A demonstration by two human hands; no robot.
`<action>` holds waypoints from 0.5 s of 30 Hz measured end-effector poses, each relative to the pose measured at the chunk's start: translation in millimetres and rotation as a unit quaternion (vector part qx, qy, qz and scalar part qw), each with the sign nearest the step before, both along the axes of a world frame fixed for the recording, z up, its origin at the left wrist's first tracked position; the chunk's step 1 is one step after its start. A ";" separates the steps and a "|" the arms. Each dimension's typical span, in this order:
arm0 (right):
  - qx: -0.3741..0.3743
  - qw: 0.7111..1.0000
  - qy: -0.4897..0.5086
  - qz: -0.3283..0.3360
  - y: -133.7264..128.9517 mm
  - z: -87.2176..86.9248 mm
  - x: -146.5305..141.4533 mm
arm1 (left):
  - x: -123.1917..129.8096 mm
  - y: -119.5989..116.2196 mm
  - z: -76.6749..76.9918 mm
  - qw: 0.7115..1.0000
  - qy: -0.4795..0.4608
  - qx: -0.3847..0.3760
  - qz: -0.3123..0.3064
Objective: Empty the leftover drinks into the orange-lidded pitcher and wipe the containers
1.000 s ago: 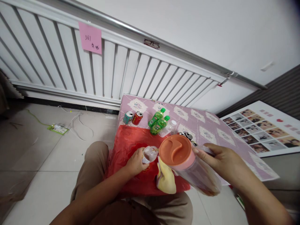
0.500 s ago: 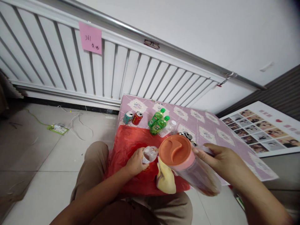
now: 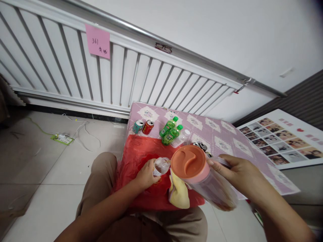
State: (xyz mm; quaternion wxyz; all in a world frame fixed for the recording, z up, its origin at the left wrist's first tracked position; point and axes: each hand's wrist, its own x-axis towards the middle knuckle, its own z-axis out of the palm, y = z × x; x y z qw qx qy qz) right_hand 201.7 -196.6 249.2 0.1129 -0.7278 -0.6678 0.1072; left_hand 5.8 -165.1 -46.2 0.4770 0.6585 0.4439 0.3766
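Observation:
My left hand (image 3: 146, 174) is closed around a small clear bottle (image 3: 161, 166) with a patterned label, its open mouth tilted to the right. My right hand (image 3: 232, 169) grips the handle of a clear pitcher (image 3: 212, 188) with an orange lid (image 3: 188, 161). The pitcher is tipped to the left, with brownish liquid low inside it. Its lid's edge is right by the bottle's mouth; whether liquid runs between them I cannot tell. Below them, a folded yellow cloth (image 3: 179, 193) lies on a red sheet (image 3: 131, 151).
On the purple patterned tabletop (image 3: 219, 127) stand a teal can (image 3: 138, 126), a red can (image 3: 148, 127), two green bottles (image 3: 170, 132), a clear bottle (image 3: 185, 135) and dark cans (image 3: 202, 146). A radiator (image 3: 141, 77) is behind. A photo board (image 3: 285, 137) leans at right; a power strip (image 3: 62, 138) lies on the floor.

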 end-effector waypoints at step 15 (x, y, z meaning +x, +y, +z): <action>-0.005 1.000 -0.007 0.000 0.1 -0.5 2.1 | 0.1 0.1 -2.1 1.000 -0.005 -0.001 0.003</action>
